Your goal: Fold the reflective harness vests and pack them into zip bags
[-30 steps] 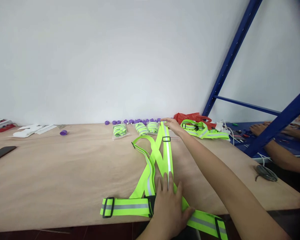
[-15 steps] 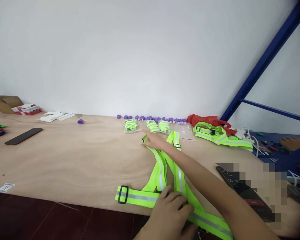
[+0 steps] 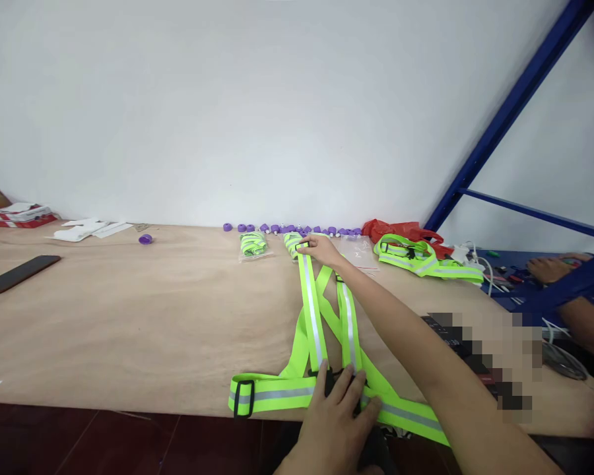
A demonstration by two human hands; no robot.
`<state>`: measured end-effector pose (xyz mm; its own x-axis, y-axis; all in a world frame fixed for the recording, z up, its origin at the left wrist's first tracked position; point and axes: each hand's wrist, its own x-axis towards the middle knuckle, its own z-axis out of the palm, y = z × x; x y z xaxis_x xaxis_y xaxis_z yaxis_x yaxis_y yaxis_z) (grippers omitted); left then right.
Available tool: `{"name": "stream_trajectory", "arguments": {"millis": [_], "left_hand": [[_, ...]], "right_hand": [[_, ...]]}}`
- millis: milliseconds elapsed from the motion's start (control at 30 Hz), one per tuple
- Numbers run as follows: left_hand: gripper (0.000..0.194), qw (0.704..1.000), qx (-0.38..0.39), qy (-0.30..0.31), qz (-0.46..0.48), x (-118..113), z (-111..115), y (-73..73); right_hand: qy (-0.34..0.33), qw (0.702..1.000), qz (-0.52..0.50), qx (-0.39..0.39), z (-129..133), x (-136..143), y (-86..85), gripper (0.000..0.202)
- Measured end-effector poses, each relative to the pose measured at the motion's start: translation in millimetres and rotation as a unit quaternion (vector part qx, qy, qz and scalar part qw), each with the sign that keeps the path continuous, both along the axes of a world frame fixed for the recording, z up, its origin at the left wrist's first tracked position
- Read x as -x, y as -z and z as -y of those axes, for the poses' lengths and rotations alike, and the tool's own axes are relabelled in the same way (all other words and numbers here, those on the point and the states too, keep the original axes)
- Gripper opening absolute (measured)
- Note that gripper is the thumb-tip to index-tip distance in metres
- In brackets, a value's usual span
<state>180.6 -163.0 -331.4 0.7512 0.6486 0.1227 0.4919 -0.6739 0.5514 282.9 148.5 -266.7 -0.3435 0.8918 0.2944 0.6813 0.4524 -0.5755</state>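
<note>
Reflective harness (image 3: 351,340) likely light, limp, sturdy; best held by strap ends (image 3: 303,260); right hand (image 3: 323,251) pinching one; left hand (image 3: 337,412) palm-down on the harness's near part, fingers extended.

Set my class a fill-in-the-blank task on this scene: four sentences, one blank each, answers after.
Of the right hand and left hand, the one lower in view is the ____.
The right hand holds the strap at its end nearer the white ____.
The small pieces in a row are ____.
The crumpled plastic behind the other harness is ____.

Missing words: left; wall; purple; red.
</note>
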Motion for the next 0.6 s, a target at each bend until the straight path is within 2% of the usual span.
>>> {"name": "stream_trajectory", "arguments": {"millis": [100, 167, 233, 333, 400, 467, 533, 600], "left_hand": [[0.081, 1.0, -0.001, -0.013, -0.006, -8.0, 0.3, -2.4], [0.077, 1.0, -0.016, -0.025, -0.002, -4.9, 1.0, -10.4], [0.07, 0.998, -0.045, -0.047, 0.007, 12.4, 2.6, -23.4], [0.058, 0.989, -0.107, -0.104, 0.015, 65.0, 3.6, -43.4], [0.058, 0.982, -0.141, -0.124, -0.008, 107.1, 0.6, -48.8], [0.059, 0.98, -0.153, -0.119, -0.042, 142.8, -5.1, -44.3], [0.048, 0.979, -0.157, -0.116, -0.05, 165.8, -10.6, -32.5], [0.04, 0.979, -0.155, -0.122, -0.042, 176.5, -13.2, -19.6]], "right_hand": [[0.044, 0.999, 0.02, -0.01, 13.0, -6.2, 18.7, 0.038], [0.067, 0.997, 0.04, -0.019, 23.1, -6.9, 25.0, 0.043], [0.081, 0.995, 0.06, -0.03, 34.7, -10.2, 20.6, 0.051], [0.079, 0.992, 0.08, -0.048, 66.2, -26.9, -1.2, 0.052], [0.07, 0.992, 0.089, -0.061, 104.7, -43.6, -15.0, 0.049], [0.054, 0.986, 0.113, -0.108, 158.7, -57.2, -18.6, 0.045], [0.057, 0.973, 0.134, -0.18, 220.1, -63.4, -7.4, 0.041], [0.062, 0.964, 0.133, -0.223, 274.8, -64.6, 16.4, 0.037]]}}
